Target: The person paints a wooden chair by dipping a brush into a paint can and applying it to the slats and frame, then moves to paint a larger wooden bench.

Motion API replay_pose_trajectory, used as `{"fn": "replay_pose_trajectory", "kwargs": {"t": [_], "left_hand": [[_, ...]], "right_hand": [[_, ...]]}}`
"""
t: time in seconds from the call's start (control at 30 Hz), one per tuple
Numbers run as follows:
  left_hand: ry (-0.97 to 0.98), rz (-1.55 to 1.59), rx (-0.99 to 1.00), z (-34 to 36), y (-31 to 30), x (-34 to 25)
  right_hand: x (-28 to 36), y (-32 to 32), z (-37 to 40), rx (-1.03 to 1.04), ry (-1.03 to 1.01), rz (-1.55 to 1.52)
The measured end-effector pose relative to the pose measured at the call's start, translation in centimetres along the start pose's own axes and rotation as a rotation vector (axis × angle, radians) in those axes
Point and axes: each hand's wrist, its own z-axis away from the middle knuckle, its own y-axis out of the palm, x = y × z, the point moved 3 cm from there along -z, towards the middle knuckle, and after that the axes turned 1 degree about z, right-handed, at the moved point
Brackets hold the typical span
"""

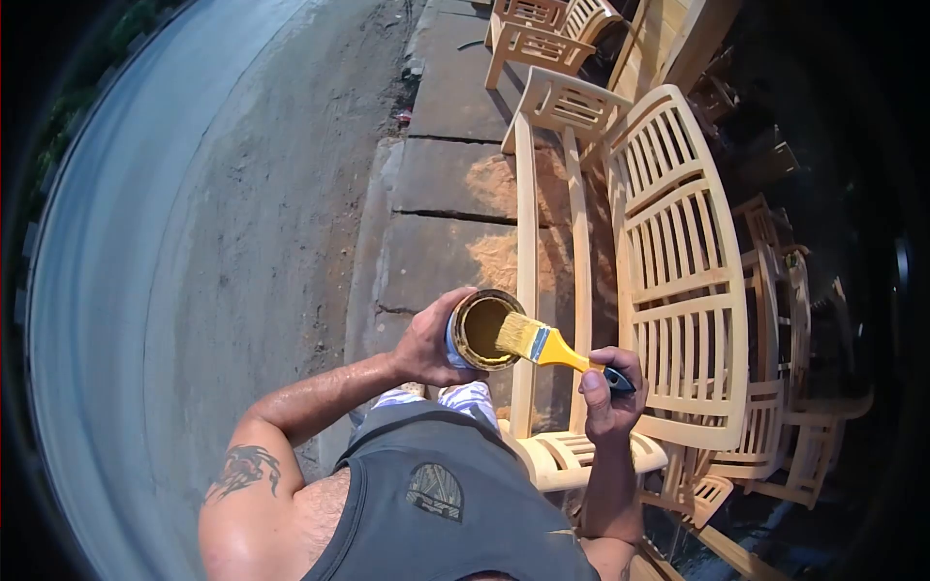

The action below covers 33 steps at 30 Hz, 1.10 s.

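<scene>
My left hand (427, 341) is wrapped round a round open tin (453, 334) in front of my body. Inside it shows a dark, yellowish-brown content, and its rim is smeared. In my right hand (612, 392) is a paintbrush (554, 350) with a yellow and dark blue handle, pinched between thumb and fingers. Its pale bristles point left and overlap the tin's opening at the right side of the rim. Just beyond and to the right stands an unpainted wooden bench frame (525, 261), its seat open between two long rails.
The slatted bench back (678, 257) rises on the right. A wooden armchair (542, 48) stands at the far end, and several wooden furniture frames (765, 426) crowd the shaded right side. Sawdust (499, 261) lies on the concrete slabs (441, 179). A road (194, 194) runs along the left.
</scene>
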Motion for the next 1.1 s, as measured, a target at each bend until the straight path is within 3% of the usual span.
{"fn": "replay_pose_trajectory", "kwargs": {"t": [0.13, 0.37, 0.4, 0.5, 0.7, 0.73, 1.0, 1.1], "left_hand": [[0.013, -0.019, -0.084, -3.9, -0.1, 2.1], [0.016, -0.095, -0.183, -12.0, 1.1, 4.0], [0.033, -0.091, -0.196, -13.1, 1.2, 4.1], [-0.001, -0.073, -0.254, -15.8, 1.2, 5.2], [0.029, -0.073, -0.293, -20.4, -1.6, 8.8], [0.038, -0.072, -0.3, -21.2, -2.5, 9.9], [0.045, -0.084, -0.268, -29.1, -12.2, 20.0], [0.02, -0.11, -0.232, -32.2, -17.3, 23.5]], "right_hand": [[-0.8, -0.3, -6.5, 0.152, -0.022, 0.056], [-2.0, 0.3, -18.7, 0.408, -0.381, 0.157], [-2.6, 0.5, -20.1, 0.465, -0.358, 0.155], [-3.5, 2.5, -24.2, 0.529, -0.488, 0.149], [-7.0, 7.2, -30.8, 0.688, -0.516, 0.258], [-7.3, 7.9, -32.0, 0.628, -0.547, 0.215], [-10.8, 11.9, -44.0, 0.392, -0.288, 0.151], [-12.8, 14.6, -48.0, 0.302, -0.024, -0.063]]}}
